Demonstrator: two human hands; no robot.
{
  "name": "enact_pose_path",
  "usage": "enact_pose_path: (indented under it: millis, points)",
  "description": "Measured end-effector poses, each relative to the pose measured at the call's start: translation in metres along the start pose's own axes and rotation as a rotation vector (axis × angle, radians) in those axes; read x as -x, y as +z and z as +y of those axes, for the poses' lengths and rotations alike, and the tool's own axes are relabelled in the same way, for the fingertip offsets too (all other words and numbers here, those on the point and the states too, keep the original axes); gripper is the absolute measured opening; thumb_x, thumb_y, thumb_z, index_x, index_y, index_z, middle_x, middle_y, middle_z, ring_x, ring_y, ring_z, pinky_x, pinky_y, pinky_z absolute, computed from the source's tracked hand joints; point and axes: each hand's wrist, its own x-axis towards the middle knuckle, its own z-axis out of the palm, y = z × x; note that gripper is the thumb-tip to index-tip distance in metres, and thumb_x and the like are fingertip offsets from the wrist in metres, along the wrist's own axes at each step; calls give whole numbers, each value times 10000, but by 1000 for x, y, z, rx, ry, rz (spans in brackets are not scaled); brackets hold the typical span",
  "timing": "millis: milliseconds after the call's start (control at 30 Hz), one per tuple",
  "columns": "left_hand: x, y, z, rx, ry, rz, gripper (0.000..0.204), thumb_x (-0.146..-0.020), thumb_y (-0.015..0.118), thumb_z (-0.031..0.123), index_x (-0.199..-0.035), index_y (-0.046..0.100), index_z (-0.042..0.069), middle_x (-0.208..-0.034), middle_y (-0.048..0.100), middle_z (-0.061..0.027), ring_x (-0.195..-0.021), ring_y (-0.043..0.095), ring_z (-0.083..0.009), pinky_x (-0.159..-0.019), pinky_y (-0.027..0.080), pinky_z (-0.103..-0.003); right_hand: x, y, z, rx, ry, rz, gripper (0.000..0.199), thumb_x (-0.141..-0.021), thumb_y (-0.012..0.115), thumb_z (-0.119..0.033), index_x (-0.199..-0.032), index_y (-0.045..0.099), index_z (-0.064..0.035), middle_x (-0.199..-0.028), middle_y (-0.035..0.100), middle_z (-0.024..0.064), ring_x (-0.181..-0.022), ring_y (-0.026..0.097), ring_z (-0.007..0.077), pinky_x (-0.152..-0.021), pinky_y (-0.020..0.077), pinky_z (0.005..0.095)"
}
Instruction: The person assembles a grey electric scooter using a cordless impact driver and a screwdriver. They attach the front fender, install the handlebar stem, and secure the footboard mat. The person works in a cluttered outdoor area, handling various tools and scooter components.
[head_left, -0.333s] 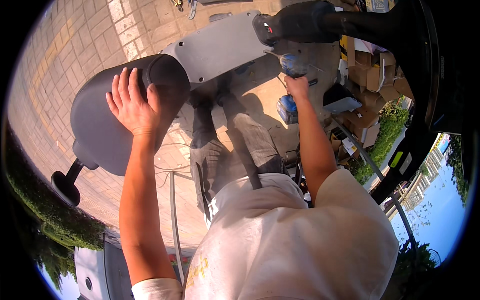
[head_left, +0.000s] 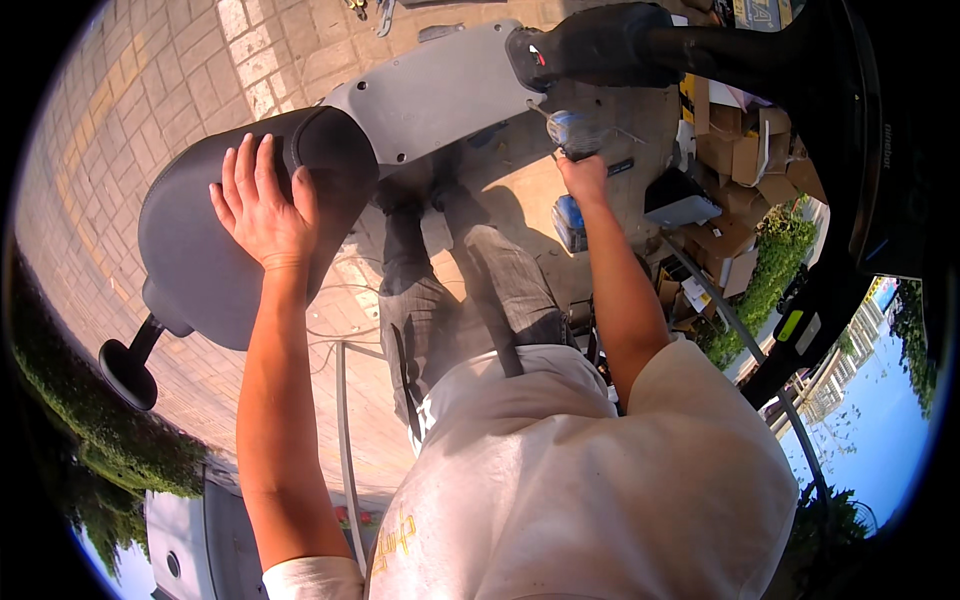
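Note:
My left hand point(head_left: 266, 215) lies flat with fingers spread on the padded black seat point(head_left: 190, 235) of a scooter. From the seat, a grey footboard point(head_left: 440, 95) with screw holes runs toward the black front column point(head_left: 600, 45). My right hand point(head_left: 584, 182) is wrapped round the grip of a blue cordless drill point(head_left: 574, 132). The drill's thin bit points up and left toward the footboard's near right corner. Whether its tip touches the board I cannot tell. The lower end of the drill, a blue battery block, shows below my hand.
Cardboard boxes point(head_left: 745, 150) and other clutter are piled at the right, beside a dark box-like object point(head_left: 683, 197). Hand tools point(head_left: 385, 18) lie on the paving at the top. A round black part point(head_left: 128, 374) sticks out behind the seat. A thin metal bar point(head_left: 348, 450) stands by my left side.
My right hand and the drill have shifted slightly to the left. My left hand stays on the seat.

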Motion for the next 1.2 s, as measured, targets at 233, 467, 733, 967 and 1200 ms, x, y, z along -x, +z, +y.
enact_pose_path:
  millis: [233, 467, 733, 967, 1200]
  points:
    - [-1, 0, -2, -2, -4, -1, 458, -882, 492, 386, -1298, 510, 195, -1377, 465, -2, -1326, 364, -209, -1105, 185, -455, 16, -4, -16, 171, -45, 21, 400, -639, 694, -293, -883, 662, 22, -907, 638, 272, -938, 615, 396, -799, 495, 435]
    - [0, 0, -1, -1, -3, -5, 460, -879, 498, 382, -1298, 511, 194, -1378, 465, -2, -1324, 367, -207, -1103, 191, -458, -2, -15, -6, -743, 351, -160, 110, -700, 627, -15, -610, 563, -14, -540, 530, 59, -387, 502, 150, -359, 397, 301]
    - [-1, 1, 1, 0, -1, 3, 455, -885, 492, 390, -1295, 513, 192, -1377, 466, -3, -1326, 365, -208, -1104, 190, -459, -43, -35, -21, -381, 135, -228, 133, -674, 632, -55, -585, 558, 9, -514, 512, 77, -408, 507, 178, -375, 386, 333]
    - [-1, 3, -2, 8, -2, -9, 453, -890, 485, 396, -1296, 511, 198, -1381, 463, 2, -1329, 361, -205, -1106, 186, -458, -68, -60, -15, -558, 366, -367, 108, -740, 649, -63, -689, 578, 0, -589, 554, 86, -468, 546, 191, -390, 418, 338]
    - [0, 1, -1, -3, -6, 5, 453, -896, 477, 403, -1299, 508, 198, -1382, 461, 3, -1329, 362, -202, -1107, 185, -456, -48, -41, -21, -491, 282, -283, 105, -728, 652, -52, -671, 587, 8, -588, 559, 87, -451, 534, 176, -383, 402, 329]
